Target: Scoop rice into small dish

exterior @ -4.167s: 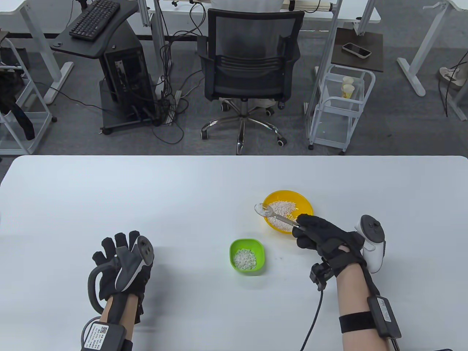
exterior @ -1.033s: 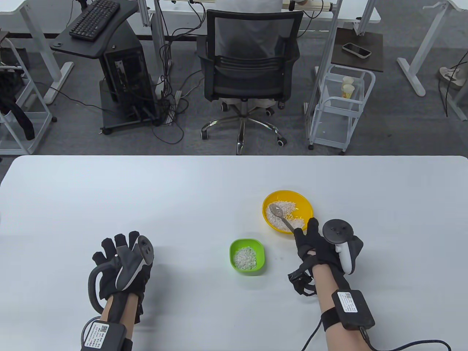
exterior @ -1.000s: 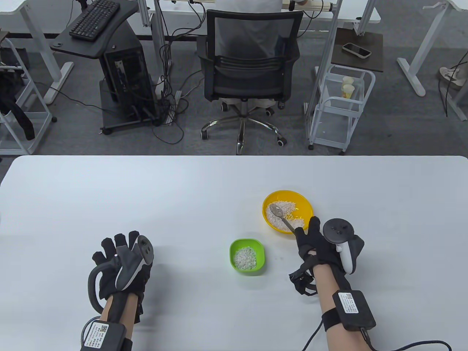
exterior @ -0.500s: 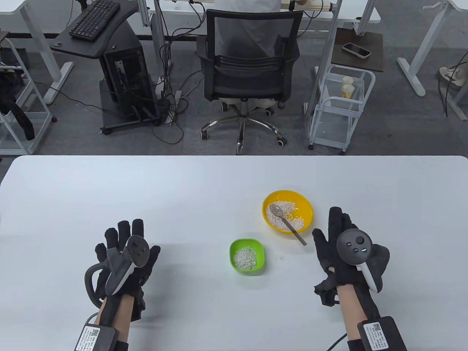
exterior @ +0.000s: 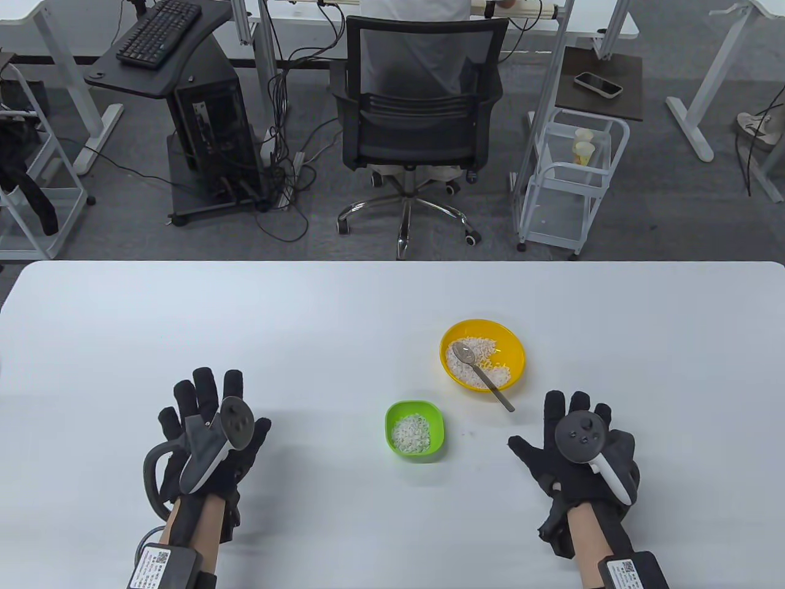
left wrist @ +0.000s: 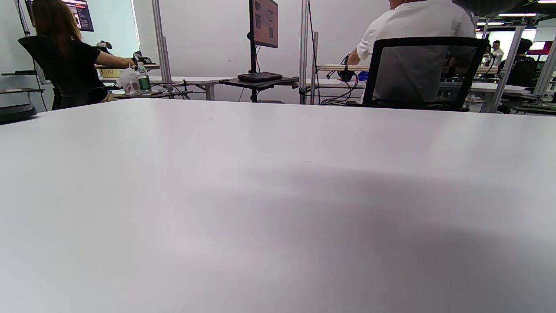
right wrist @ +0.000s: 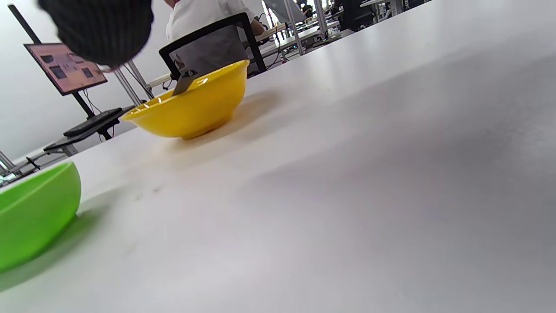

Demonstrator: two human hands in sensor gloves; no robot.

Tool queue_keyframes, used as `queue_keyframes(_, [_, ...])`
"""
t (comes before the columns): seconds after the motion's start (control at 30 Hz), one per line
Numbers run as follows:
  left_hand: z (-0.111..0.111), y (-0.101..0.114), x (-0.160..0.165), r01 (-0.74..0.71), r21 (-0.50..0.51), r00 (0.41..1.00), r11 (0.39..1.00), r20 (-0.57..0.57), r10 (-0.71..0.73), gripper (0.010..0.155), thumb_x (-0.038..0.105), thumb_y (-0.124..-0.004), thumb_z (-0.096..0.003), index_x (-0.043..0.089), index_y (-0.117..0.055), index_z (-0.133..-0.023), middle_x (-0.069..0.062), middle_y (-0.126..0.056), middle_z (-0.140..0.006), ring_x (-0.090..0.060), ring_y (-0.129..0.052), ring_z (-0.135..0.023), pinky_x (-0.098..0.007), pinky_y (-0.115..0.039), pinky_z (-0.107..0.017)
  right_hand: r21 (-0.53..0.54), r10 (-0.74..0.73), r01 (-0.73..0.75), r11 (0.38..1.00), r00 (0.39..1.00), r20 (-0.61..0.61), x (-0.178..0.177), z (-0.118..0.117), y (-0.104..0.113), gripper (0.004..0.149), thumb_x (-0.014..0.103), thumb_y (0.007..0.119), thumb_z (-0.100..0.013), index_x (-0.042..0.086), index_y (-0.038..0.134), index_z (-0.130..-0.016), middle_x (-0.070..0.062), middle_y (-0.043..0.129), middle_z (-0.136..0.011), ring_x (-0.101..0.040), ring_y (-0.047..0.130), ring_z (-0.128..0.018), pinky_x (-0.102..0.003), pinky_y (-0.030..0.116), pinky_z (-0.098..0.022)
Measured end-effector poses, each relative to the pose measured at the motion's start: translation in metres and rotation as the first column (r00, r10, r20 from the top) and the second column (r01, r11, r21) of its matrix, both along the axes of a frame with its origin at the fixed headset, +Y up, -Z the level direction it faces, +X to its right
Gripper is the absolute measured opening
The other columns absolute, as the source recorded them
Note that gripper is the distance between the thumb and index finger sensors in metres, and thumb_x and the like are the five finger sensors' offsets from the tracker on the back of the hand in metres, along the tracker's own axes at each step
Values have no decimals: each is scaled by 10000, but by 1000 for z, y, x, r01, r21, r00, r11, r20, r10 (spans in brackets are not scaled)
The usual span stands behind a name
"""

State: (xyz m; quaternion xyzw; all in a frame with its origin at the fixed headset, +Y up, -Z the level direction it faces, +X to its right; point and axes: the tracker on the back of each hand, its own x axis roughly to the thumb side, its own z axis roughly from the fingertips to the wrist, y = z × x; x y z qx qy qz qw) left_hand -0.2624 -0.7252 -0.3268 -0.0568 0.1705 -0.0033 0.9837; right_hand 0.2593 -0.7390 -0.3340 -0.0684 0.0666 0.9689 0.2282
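A yellow bowl with rice stands right of centre on the white table. A metal spoon lies in it, its handle sticking out over the near rim. A small green dish with some rice stands in front and to the left of the bowl. My right hand lies flat and spread on the table, near and right of the bowl, holding nothing. My left hand lies spread at the near left, empty. In the right wrist view the bowl, the dish and a fingertip show.
A few stray rice grains lie on the table right of the green dish. An office chair stands beyond the table's far edge. The left wrist view shows only bare table.
My right hand let go of the spoon, leaving it in the yellow bowl, and drew back toward me with fingers spread. My left hand opened flat and shifted slightly.
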Motion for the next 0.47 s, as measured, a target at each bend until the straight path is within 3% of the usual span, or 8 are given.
queue_keyframes(0.17, [0, -2, -2, 20, -13, 1000, 1000, -13, -20, 831, 726, -564, -438, 484, -44, -1039, 47, -13, -1230, -298, -118, -1176, -597, -248, -865, -45, -68, 69, 997, 998, 5, 9, -1, -4, 899, 599, 672, -550, 209, 92, -1115, -222, -81, -1133, -511, -156, -919, -762, -13, -564])
queue_keyframes(0.47, [1, 0, 0, 31, -22, 999, 999, -10, -31, 830, 724, -569, -438, 483, -51, -1041, 42, -22, -1233, -300, -119, -1175, -599, -245, -862, 7, -156, 156, 988, 988, 2, 17, 5, 5, 883, 588, 671, -559, 196, 119, -1125, -234, -66, -1132, -514, -146, -922, -770, 7, -570])
